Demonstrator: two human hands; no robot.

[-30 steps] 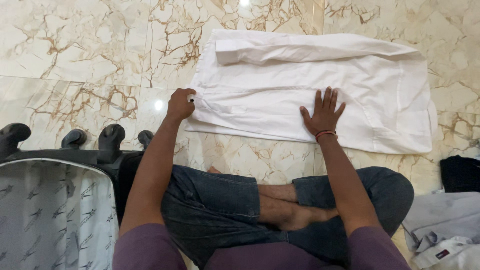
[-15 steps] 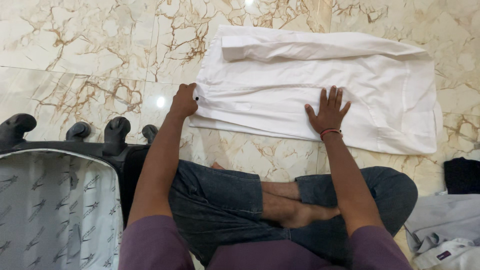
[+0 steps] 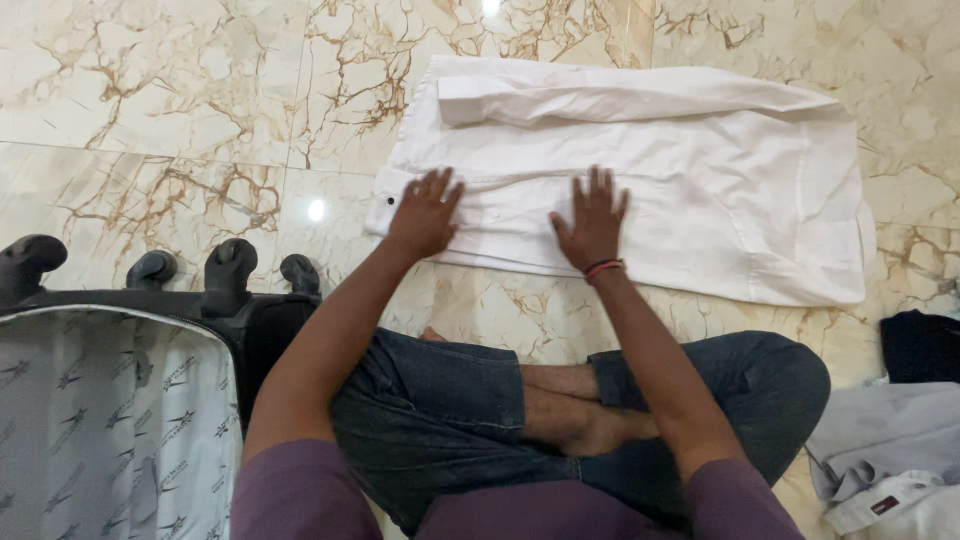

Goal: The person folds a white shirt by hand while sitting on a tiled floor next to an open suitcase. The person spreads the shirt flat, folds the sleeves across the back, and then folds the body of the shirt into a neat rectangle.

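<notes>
**Both palms flat on a folded white shirt**

A white dress shirt [image 3: 640, 170] lies partly folded on the marble floor [image 3: 150, 100], stretched across the upper middle and right of the frame, one sleeve folded along its top edge. The left hand [image 3: 425, 212] rests palm down near the shirt's left end, fingers spread wide, gripping nothing. The right hand [image 3: 592, 218], a red thread around its wrist, presses flat near the lower edge at centre frame, fingers also spread. An open suitcase [image 3: 110, 400] fills the lower left; more clothes [image 3: 890, 440] lie at lower right.
</notes>
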